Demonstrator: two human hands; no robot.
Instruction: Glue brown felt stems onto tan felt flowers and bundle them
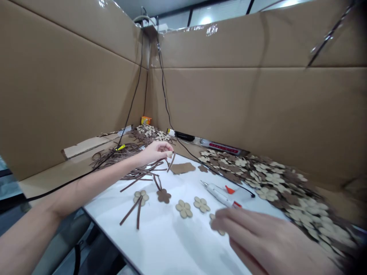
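The left hand (161, 151) is closed in a narrow pinch on a strip (171, 162), gripping it near the end, so the rest hangs free over the far side of the bench (174, 240), beside the pile (133, 154) of similar strips. The right hand (269, 238) is blurred, its fingers close together over a flower (212, 217) that they partly cover; whether they hold it cannot be told. 2 uncovered flowers, the near one (184, 209) and the far one (202, 204), lie flat and apart, which probably keeps each easy to pick out. To their left, a pale flower (141, 195) and a brown flower (164, 195) have strips at them, spread in a V on the pale 1, pointing away on the brown 1. The tool (220, 195) rests near the right hand, likely for quick reach, with a red piece (229, 190) just beside it. The heap (275, 183) of flowers sits at the right against the cardboard (206, 95), presumably to leave working room in the middle.
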